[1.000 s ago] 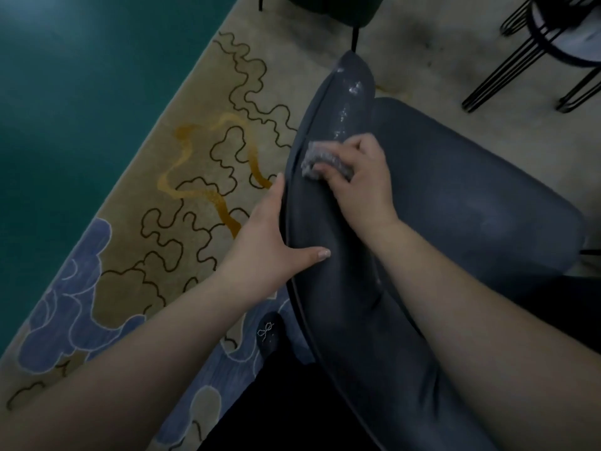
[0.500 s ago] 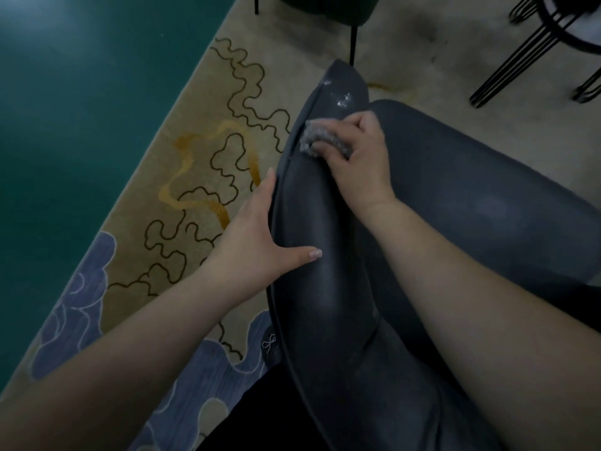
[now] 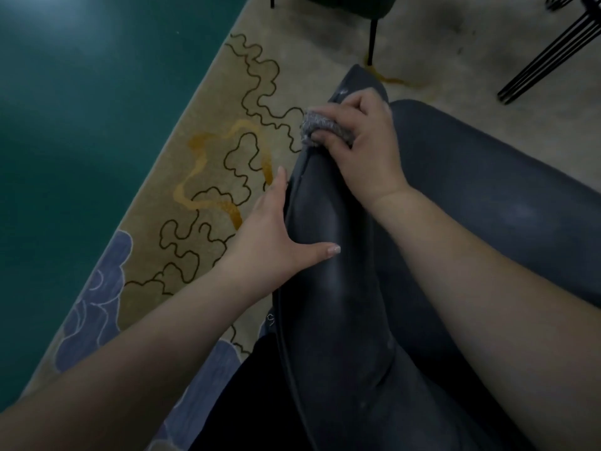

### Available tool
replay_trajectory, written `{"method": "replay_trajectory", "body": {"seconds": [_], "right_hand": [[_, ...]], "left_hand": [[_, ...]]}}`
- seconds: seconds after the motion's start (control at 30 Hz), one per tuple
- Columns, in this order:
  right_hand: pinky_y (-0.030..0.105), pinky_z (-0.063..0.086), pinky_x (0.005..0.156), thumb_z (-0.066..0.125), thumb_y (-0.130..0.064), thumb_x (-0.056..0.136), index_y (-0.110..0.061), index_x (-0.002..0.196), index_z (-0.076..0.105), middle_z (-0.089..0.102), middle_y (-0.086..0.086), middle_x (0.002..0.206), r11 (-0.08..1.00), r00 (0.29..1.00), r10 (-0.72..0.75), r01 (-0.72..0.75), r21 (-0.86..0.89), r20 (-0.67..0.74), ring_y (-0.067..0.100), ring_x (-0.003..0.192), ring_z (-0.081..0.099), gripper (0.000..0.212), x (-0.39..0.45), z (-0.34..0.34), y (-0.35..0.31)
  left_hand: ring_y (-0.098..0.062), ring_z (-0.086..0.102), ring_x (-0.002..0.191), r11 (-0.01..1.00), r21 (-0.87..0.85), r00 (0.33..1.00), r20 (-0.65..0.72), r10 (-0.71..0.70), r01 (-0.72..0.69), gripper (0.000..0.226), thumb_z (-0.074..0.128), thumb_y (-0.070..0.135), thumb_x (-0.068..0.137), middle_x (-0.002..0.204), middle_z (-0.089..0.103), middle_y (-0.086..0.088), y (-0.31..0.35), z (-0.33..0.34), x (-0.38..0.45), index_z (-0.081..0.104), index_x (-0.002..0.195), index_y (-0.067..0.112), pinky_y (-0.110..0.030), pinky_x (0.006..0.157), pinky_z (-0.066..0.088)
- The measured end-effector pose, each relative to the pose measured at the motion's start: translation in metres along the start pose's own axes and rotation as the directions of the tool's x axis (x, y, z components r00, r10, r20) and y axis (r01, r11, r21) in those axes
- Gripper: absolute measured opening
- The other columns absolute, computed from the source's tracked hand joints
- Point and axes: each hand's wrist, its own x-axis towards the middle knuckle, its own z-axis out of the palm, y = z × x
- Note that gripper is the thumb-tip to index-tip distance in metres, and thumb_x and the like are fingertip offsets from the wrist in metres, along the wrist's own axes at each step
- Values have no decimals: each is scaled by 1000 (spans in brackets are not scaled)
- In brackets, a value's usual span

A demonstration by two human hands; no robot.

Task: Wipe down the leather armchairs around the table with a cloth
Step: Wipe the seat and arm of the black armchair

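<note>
A dark grey leather armchair [image 3: 487, 196] fills the right and lower middle of the head view, its left armrest [image 3: 325, 288] running from the bottom up to a rounded tip. My right hand [image 3: 364, 148] grips a bunched grey cloth [image 3: 315, 126] and presses it against the outer edge of the armrest near the tip. My left hand [image 3: 276, 236] rests on the armrest lower down, thumb lying across its top and fingers stretched along its outer side. Part of the cloth is hidden under my fingers.
A patterned beige rug [image 3: 211, 177] with wavy dark lines and blue cloud shapes lies left of the chair, bordered by teal floor [image 3: 81, 109]. A dark chair's leg [image 3: 373, 34] stands at the top, and black wire legs [image 3: 549, 63] at the top right.
My right hand has slid the cloth farther up the armrest toward its tip and over to the outer edge. My left hand keeps the same hold on the armrest.
</note>
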Motion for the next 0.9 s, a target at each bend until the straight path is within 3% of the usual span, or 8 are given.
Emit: {"method": "replay_trajectory", "body": {"seconds": [0.13,0.27,0.43,0.5,0.57,0.67,0.73,0.9], "right_hand": [[13,30,87,69,-16,82,-22,113,68,43,1,94,997,997,-72,72,4,5,23,91,45,32,-30,-3,-6],[10,28,86,70,-17,82,-21,112,69,50,8,93,991,990,-132,134,-25,42,21,89,43,30,-27,-4,2],[13,31,91,66,-22,84,-23,113,68,49,8,96,997,991,69,-67,22,-119,16,96,43,29,19,2,18],[23,38,93,67,-19,83,-22,114,68,46,4,96,995,986,87,-79,62,-143,21,96,47,31,9,2,16],[28,41,92,68,-17,82,-20,114,68,44,2,96,994,991,53,-41,97,-123,23,96,49,32,-6,1,15],[21,37,91,70,-19,82,-20,111,69,45,1,94,996,996,-31,38,75,-89,21,93,47,30,-4,-2,22],[16,33,89,69,-21,82,-20,110,70,47,4,92,999,996,-39,42,29,-80,18,92,44,28,18,-2,31],[12,37,91,66,-19,85,-21,114,68,43,-2,97,959,968,226,-202,200,-107,18,98,52,29,58,-6,51]], "left_hand": [[-9,33,139,998,-61,1000,26,16,-14,126,84,51,58,154,32,6,5,-2,11,6,155,29,-34,114,34],[-8,33,139,997,-63,999,27,36,-34,124,86,47,60,153,34,7,6,-2,17,9,155,28,-35,113,35],[-4,21,142,999,-19,999,5,47,-47,128,83,51,61,159,19,10,11,-2,30,1,155,27,-25,115,23],[-4,21,142,998,-26,998,-6,65,-65,126,83,50,62,159,20,8,17,-1,38,2,155,25,-22,114,22],[-7,27,141,996,-11,996,-16,88,-88,121,83,47,64,157,27,5,23,0,49,7,155,23,-30,116,29],[-9,39,135,997,4,994,-80,76,-76,115,82,49,63,149,40,4,30,7,64,16,153,23,-35,109,40],[-9,43,132,999,1,990,-135,50,-51,114,81,53,62,148,41,5,31,13,67,18,152,26,-31,106,41],[-6,39,133,1000,-8,983,-181,19,-21,115,78,62,63,152,34,12,26,19,65,11,152,34,-19,95,32]]}}
